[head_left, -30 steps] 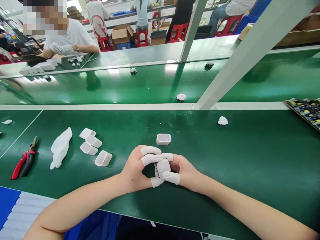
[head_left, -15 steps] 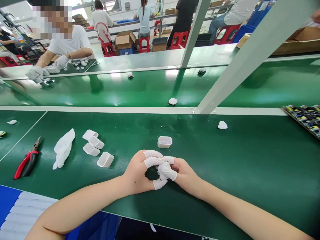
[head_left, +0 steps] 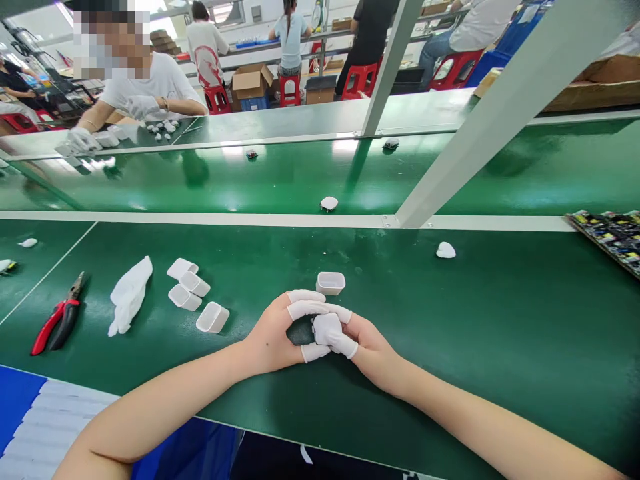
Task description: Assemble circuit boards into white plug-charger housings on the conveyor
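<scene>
Over the green table, my left hand (head_left: 285, 330) and my right hand (head_left: 363, 337) meet, white cots on the fingertips. Between them is a small white piece (head_left: 327, 329) with a dark edge. My right thumb presses its face while my left fingers and thumb curve round its left side. Just beyond my fingertips an open white plastic case (head_left: 331, 283) rests on the table. Several more such cases (head_left: 213, 317) lie to the left.
Red-handled pliers (head_left: 59, 323) and a crumpled white cloth (head_left: 130, 297) lie at left. A white piece (head_left: 445, 250) and a tray of circuit boards (head_left: 610, 237) are at right. Small parts (head_left: 329, 203) ride a green belt (head_left: 280, 180). Slanted metal post (head_left: 480, 127); a person (head_left: 150, 87) sits across.
The white piece has turned slightly, showing more of its face, and my left thumb has shifted left. Small parts on the belt have moved left. The person across has raised one gloved hand.
</scene>
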The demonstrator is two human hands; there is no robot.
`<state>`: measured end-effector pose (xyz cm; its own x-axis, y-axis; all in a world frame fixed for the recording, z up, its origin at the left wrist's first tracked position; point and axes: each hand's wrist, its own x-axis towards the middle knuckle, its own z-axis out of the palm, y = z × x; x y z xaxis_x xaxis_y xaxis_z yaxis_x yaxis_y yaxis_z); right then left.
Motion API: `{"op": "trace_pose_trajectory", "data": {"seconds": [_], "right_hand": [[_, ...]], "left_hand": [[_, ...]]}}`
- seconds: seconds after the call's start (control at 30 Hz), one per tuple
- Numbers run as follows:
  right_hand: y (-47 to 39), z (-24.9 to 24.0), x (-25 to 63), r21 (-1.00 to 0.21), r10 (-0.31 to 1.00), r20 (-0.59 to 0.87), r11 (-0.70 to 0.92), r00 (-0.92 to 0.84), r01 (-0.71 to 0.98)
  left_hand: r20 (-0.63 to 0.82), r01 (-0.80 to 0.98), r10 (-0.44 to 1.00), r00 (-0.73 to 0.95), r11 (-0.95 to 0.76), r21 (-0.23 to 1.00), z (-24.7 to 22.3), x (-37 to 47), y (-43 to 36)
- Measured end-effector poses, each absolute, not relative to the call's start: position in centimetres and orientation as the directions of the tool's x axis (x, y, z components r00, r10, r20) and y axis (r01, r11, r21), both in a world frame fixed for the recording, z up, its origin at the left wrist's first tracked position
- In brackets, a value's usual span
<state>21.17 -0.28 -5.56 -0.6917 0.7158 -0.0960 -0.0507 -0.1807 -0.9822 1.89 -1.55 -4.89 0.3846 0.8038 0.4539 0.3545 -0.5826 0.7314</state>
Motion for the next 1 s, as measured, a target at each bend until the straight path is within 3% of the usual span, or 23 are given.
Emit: {"op": "trace_pose_trajectory", "data": {"seconds": [0.17, 0.4, 0.5, 0.63, 0.83, 1.0], "right_hand": [[-0.6, -5.8, 20.9, -0.984, 0.708, -0.142, -0.177, -0.692, 0.02], [0.0, -4.2, 21.3, -0.968, 0.65, -0.093, -0.236, -0.754, -0.084], [-0.5, -4.8, 21.0, -0.985, 0.685, -0.071, -0.162, -0.725, -0.057], [-1.1, -5.7, 20.5, -0.988, 0.728, -0.15, -0.128, -0.669, 0.083], [-0.3, -4.8, 21.1, -0.981, 0.641, -0.08, -0.188, -0.764, -0.056], [-0.5, -5.1, 20.9, -0.988, 0.705, -0.085, -0.151, -0.705, -0.032]], "left_hand": [[0.556, 0.442, 0.729, 0.398, -0.684, 0.58, -5.1, 2.1, -1.7], [0.503, 0.326, 0.778, 0.376, -0.619, 0.714, -4.8, 1.9, -1.7], [0.505, 0.358, 0.78, 0.37, -0.621, 0.697, -4.7, 2.3, -2.1], [0.507, 0.409, 0.785, 0.356, -0.618, 0.671, -4.9, 2.5, -2.5], [0.459, 0.346, 0.795, 0.397, -0.593, 0.727, -4.6, 2.0, -1.7], [0.503, 0.396, 0.781, 0.369, -0.622, 0.676, -4.6, 2.5, -2.2]]}}
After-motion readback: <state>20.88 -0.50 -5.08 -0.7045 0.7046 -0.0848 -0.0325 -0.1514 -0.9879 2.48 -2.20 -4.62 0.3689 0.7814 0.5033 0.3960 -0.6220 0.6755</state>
